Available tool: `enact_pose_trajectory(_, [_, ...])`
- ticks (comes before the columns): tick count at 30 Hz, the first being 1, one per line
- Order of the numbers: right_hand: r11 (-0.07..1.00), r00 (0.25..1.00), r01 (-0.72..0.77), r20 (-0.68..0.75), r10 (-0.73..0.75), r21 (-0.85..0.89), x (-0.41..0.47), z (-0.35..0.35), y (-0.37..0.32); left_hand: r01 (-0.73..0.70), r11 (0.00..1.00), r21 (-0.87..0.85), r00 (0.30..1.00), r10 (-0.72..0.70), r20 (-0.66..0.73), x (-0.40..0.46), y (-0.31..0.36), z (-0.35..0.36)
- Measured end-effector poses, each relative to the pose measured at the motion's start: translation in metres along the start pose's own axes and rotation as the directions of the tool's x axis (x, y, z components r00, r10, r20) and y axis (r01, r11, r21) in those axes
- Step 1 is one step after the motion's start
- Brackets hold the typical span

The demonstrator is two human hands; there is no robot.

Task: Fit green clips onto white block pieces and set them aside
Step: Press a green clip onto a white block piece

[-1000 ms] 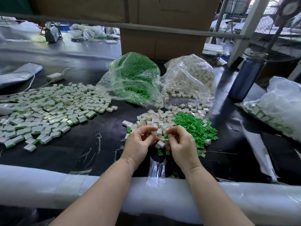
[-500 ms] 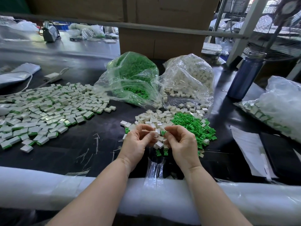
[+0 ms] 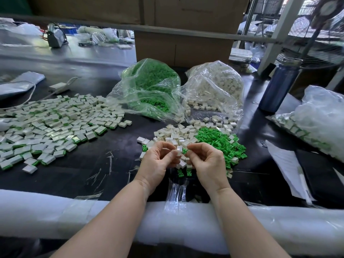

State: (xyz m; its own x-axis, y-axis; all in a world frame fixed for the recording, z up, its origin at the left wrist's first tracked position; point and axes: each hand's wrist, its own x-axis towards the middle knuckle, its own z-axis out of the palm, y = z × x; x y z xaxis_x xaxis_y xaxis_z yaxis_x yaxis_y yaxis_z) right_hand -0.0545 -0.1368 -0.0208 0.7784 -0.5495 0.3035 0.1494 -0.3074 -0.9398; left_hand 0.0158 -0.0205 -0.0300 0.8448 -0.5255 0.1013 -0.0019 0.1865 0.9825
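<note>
My left hand (image 3: 157, 161) pinches a small white block (image 3: 179, 151) between thumb and fingertips, just above the table. My right hand (image 3: 207, 162) pinches a green clip (image 3: 184, 151) that touches the block's right side. Behind the hands lies a loose pile of white blocks (image 3: 176, 135). To its right is a pile of green clips (image 3: 219, 141). A wide spread of finished blocks with green edges (image 3: 54, 125) covers the table's left part.
A clear bag of green clips (image 3: 149, 86) and a clear bag of white blocks (image 3: 216, 86) stand at the back. A blue bottle (image 3: 278, 86), another bag of finished pieces (image 3: 316, 120) and papers (image 3: 286, 164) lie right. White foam padding (image 3: 55, 215) lines the near edge.
Both hands have stayed over the same spot; the block and clip have been brought together between the fingertips and lifted slightly.
</note>
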Motion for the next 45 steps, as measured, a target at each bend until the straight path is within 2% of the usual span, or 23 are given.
enact_pose_trajectory(4, [1.0,1.0,0.0,-0.003,0.0,0.005,0.0006,0.0,0.0008,-0.026,0.995,0.094,0.999,0.028,-0.027,0.0017,-0.0035,-0.0012])
enact_pose_trajectory(8, [0.999,1.0,0.026,0.007,-0.026,-0.03,0.0009,-0.0016,0.0026,-0.061,0.99,0.129,0.998,0.06,0.009,-0.0001,-0.0032,-0.0009])
enact_pose_trajectory(14, [0.996,0.998,0.061,-0.009,-0.062,-0.068,0.0017,-0.0027,0.0057,-0.018,0.997,0.07,0.999,0.02,-0.034,0.0006,-0.0018,0.0008])
enact_pose_trajectory(17, [0.995,0.997,0.074,-0.002,-0.074,-0.062,0.0016,-0.0025,0.0051,-0.058,0.987,0.152,0.998,0.062,-0.022,-0.0001,-0.0004,-0.0003])
enact_pose_trajectory(22, [0.995,0.996,0.085,0.009,-0.085,-0.054,0.0013,-0.0024,0.0039,-0.048,0.986,0.159,0.999,0.047,0.01,-0.0006,-0.001,-0.0006])
enact_pose_trajectory(28, [0.997,0.997,0.067,0.035,-0.066,-0.037,0.0011,-0.0024,0.0034,-0.047,0.982,0.185,0.998,0.04,0.043,0.0003,-0.0015,0.0])
enact_pose_trajectory(35, [0.997,0.998,0.045,0.05,-0.041,-0.064,0.0009,-0.0018,0.0044,-0.024,0.991,0.135,0.999,0.018,0.041,0.0005,-0.0026,0.0001])
enact_pose_trajectory(41, [0.996,1.0,0.029,-0.006,-0.029,-0.081,0.0023,-0.0028,0.0058,-0.03,0.989,0.148,0.999,0.027,0.024,0.0012,-0.0024,-0.0019])
enact_pose_trajectory(45, [0.995,1.0,0.02,0.019,-0.018,-0.098,0.0014,-0.0028,0.0056,-0.028,0.987,0.157,0.999,0.023,0.035,0.0006,-0.0011,-0.0015])
